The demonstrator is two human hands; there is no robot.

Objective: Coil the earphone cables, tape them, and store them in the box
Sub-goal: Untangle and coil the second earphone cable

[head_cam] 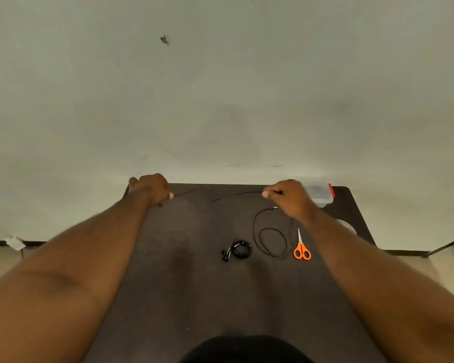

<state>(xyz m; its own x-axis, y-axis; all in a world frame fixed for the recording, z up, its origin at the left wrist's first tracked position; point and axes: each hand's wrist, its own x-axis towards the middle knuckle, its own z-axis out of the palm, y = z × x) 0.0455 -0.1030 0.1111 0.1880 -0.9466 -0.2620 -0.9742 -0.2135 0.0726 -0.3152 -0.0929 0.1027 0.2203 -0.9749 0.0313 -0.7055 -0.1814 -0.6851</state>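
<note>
coiled earphones point(238, 249) mid-table | scissors point(302, 247) right | box point(320, 194) behind right hand point(290, 196)

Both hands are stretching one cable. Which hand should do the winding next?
Probably the right hand. The cable's slack loops and plug lie just beneath it, so it can gather them, while the left hand pinches the far end as an anchor.
</note>
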